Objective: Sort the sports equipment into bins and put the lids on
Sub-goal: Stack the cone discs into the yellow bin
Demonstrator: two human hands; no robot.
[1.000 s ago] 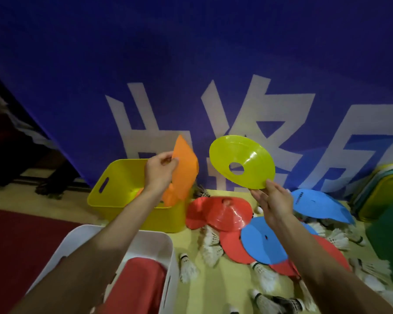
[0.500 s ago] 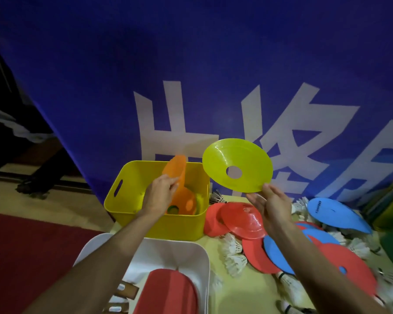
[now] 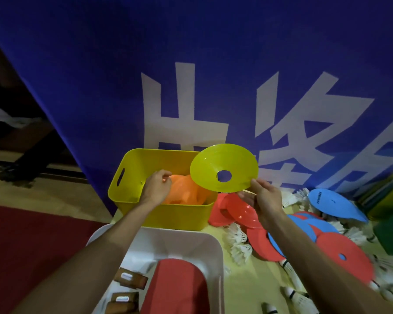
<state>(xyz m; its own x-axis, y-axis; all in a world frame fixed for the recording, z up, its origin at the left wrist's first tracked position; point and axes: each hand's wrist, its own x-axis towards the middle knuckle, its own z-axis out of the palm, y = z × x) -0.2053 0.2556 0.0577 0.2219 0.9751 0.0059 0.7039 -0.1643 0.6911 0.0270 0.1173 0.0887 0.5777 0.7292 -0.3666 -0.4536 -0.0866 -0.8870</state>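
We take the yellow bin (image 3: 145,209) as our landmark. Our left hand (image 3: 156,189) is over its opening, fingers loosely curled and holding nothing that we can see; the orange cones (image 3: 186,193) lie inside the bin just beside this hand.

Our right hand (image 3: 266,198) is to the right of the bin, above the red cones (image 3: 236,211) on the floor. It pinches the lower right rim of the yellow-green cone (image 3: 224,167) between thumb and fingers. This cone is in the air, tilted, with its hollow side and centre hole facing us, and its left edge already hangs over the right rear corner of the bin.

So the bin lies to the left and a little below the cone, and the right hand is the one that carries it. We judge that the next move is a short one to the left and down, then letting the cone go flat on the orange ones.

More cones, red and blue (image 3: 334,205), and many shuttlecocks (image 3: 238,243) wait on the floor to the right of the bin. The white bin (image 3: 216,248) stands in front of it, nearer to us.
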